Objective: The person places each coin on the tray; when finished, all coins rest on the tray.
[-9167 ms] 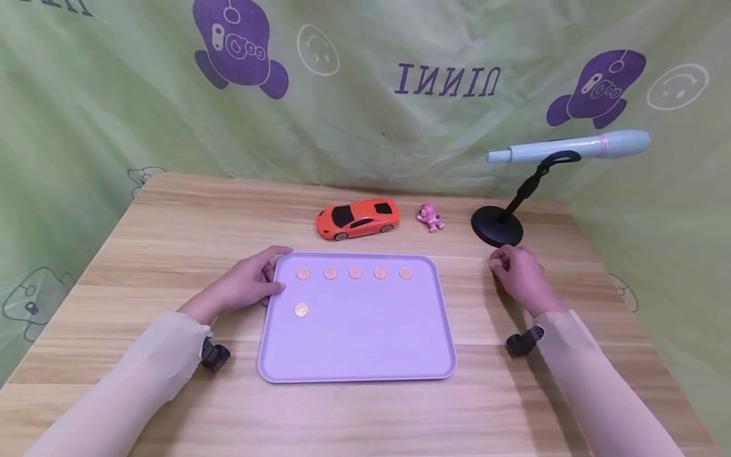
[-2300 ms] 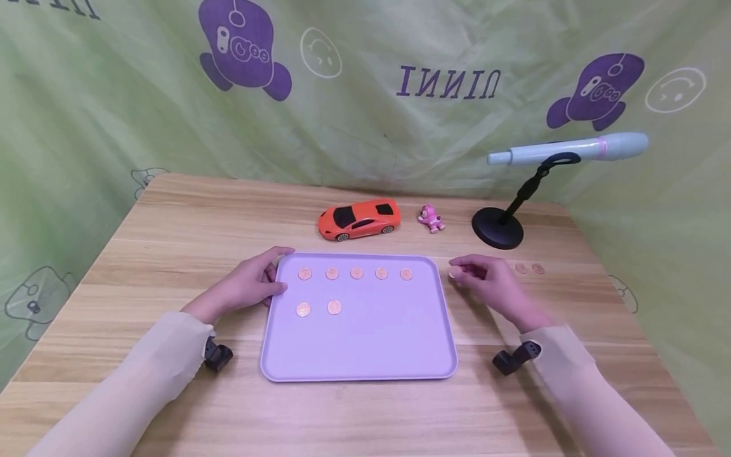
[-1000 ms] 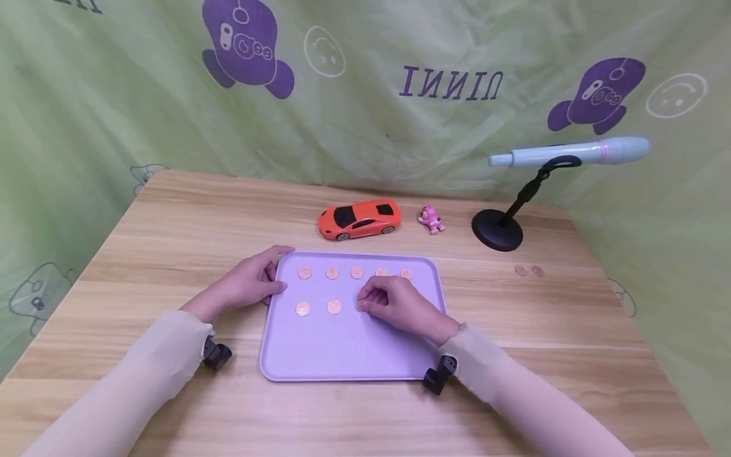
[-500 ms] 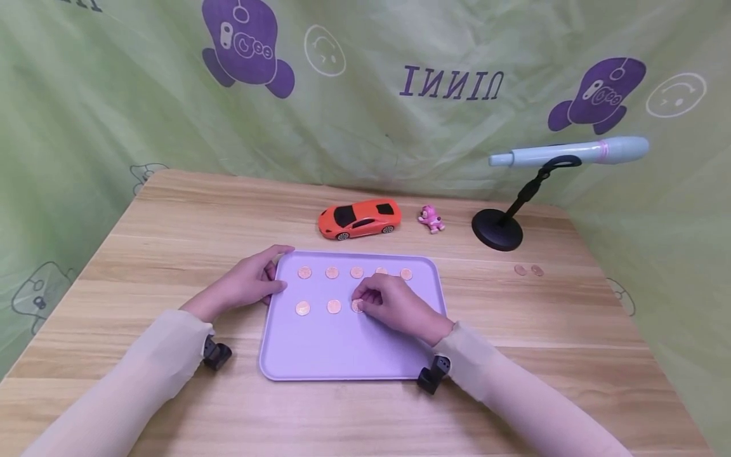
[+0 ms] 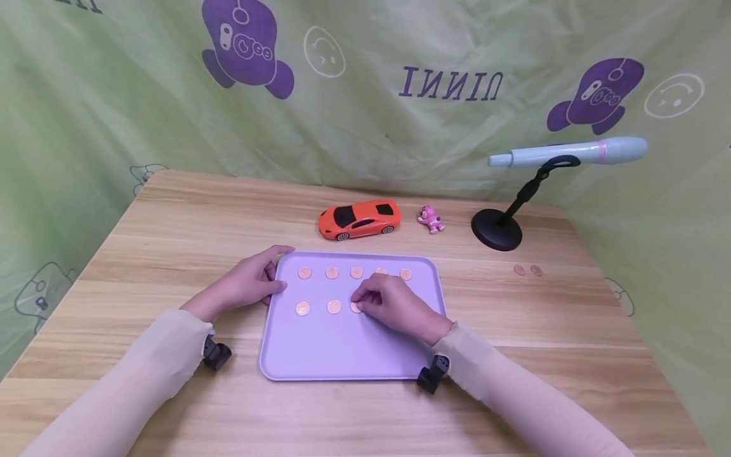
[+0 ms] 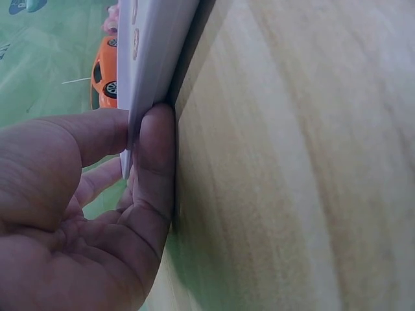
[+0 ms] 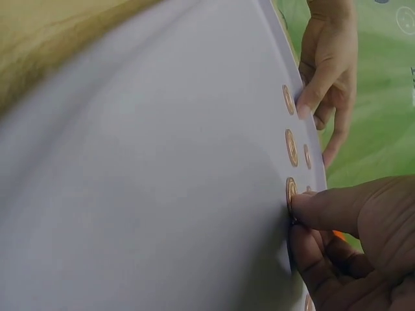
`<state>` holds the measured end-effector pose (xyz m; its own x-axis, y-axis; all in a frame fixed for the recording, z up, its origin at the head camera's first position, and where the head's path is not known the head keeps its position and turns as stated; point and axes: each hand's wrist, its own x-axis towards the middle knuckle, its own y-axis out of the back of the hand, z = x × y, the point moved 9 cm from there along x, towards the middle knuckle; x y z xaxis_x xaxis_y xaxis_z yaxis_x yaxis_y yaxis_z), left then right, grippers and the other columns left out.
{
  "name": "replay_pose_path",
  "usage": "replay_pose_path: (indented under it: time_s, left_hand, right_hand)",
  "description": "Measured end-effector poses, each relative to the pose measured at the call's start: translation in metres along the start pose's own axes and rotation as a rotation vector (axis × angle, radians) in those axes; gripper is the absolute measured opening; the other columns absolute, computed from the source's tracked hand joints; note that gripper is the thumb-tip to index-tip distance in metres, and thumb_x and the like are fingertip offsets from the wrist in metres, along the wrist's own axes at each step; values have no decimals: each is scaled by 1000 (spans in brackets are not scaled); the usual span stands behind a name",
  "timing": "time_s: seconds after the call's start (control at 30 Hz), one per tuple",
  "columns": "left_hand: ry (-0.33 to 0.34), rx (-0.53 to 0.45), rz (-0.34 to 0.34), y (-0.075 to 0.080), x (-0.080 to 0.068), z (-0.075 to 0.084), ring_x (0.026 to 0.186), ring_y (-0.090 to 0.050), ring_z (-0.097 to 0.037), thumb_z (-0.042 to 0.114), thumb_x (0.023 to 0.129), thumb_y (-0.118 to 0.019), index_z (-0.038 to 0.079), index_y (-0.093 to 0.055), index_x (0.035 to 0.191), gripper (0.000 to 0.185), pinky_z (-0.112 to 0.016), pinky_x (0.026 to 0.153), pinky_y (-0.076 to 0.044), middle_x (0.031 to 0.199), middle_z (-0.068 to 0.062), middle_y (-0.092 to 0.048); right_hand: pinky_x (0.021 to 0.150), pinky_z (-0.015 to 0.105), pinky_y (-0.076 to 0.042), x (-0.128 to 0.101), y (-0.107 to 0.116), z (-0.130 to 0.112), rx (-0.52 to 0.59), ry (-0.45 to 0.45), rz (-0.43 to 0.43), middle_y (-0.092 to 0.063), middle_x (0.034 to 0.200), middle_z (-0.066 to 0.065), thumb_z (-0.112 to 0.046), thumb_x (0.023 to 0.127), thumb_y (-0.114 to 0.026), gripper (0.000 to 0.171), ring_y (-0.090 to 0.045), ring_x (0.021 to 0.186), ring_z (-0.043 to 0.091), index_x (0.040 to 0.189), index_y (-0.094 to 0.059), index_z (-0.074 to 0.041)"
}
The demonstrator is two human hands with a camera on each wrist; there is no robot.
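Note:
My left hand grips the left rim of a lilac tray; in the left wrist view the thumb lies on top of the rim and a finger underneath. Over the tray's middle, my right hand pinches a copper coin with thumb and index finger, the coin flat against the tray. It lines up with two coins, one at the left and one beside it, in the second row. Behind runs a row of several coins, one partly hidden by the right hand.
Two more coins lie on the wooden table at the right. Behind the tray stand an orange toy car and a small pink bear figure. A light blue microphone rests on a black stand at the back right.
The right hand brought a coin from the table's right side onto the tray and slid it slightly left. Earlier, another coin joined the second row. The left hand keeps its grip.

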<state>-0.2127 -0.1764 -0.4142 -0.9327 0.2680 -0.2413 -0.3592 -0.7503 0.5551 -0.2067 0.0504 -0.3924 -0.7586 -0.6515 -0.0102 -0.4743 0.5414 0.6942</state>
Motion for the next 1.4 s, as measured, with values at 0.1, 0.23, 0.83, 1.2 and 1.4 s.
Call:
replay_pose_path:
  time_s: [0.1, 0.23, 0.83, 1.2, 1.4]
  left_hand:
    - [0, -1, -2, 0, 0, 1, 73, -59, -18, 2, 99, -66, 7, -34, 161, 70, -28, 63, -62, 95, -12, -52]
    - [5, 0, -1, 0, -1, 2, 73, -59, -18, 2, 99, -66, 7, -34, 161, 70, -28, 63, -62, 95, -12, -52]
    - [-3, 3, 3, -2, 4, 4, 73, -60, -19, 0, 99, -65, 7, -35, 161, 69, -28, 63, -61, 93, -13, -53]
    - [16, -7, -1, -3, 2, -1, 75, -59, -19, 1, 100, -64, 7, -33, 162, 69, -29, 64, -62, 95, -13, -52]
    - [16, -12, 4, -3, 0, -2, 75, -59, -19, 2, 100, -65, 8, -33, 162, 70, -29, 65, -62, 97, -14, -53]
  right_hand:
    - [79, 19, -58, -2, 4, -1, 0, 2, -5, -75, 97, 5, -5, 95, -74, 11, -64, 86, 6, 105, -79, -5]
    - [82, 21, -58, -7, 12, 3, -7, 12, 4, -75, 99, 5, -8, 97, -72, 13, -65, 89, 7, 108, -79, -6]
    - [80, 10, -53, -87, 136, 114, -219, -193, 463, -75, 103, 20, -1, 96, -71, 13, -70, 94, 29, 109, -75, 1]
    - [94, 66, -48, -124, 186, 167, -396, -307, 499, -63, 113, 39, 7, 95, -61, 25, -56, 107, 53, 118, -65, 15]
    - [87, 63, -50, -125, 188, 182, -417, -368, 443, -62, 111, 38, 4, 98, -60, 27, -57, 99, 48, 121, -63, 16]
